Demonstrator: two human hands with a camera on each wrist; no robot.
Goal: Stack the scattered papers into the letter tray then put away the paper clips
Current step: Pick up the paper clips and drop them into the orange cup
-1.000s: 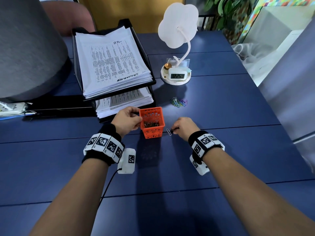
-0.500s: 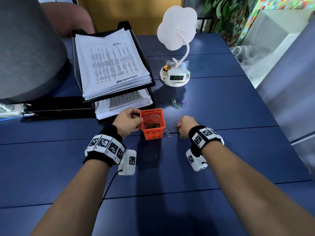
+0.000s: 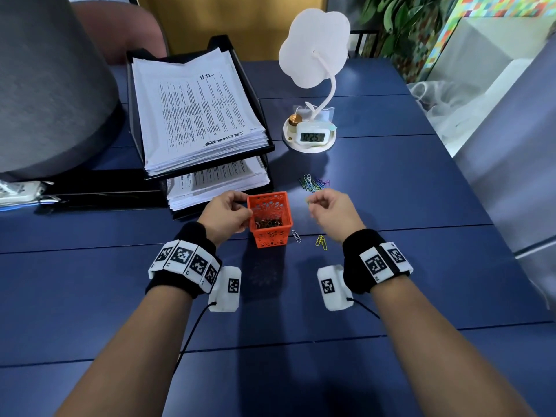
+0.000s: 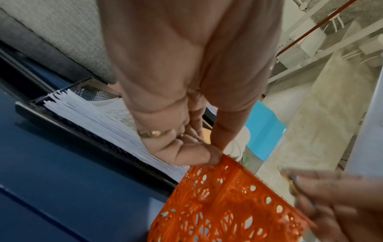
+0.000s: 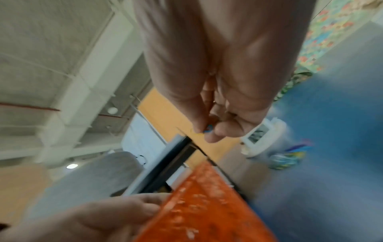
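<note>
Orange basket [image 3: 271, 218] gripped by left fingers [image 3: 240, 210]; right fingers [image 3: 317, 206] pinch paper clips [image 5: 207, 131].

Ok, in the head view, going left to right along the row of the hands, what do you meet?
Left hand gripping the basket → orange perforated plastic basket → single silver paper clip → yellow paper clips → right hand, raised, pinching a small clip.

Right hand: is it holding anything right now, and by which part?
The right hand pinches small paper clips between thumb and fingertips, beside the orange basket. Which part of the clips is gripped cannot be told. The left hand grips the basket's left rim.
</note>
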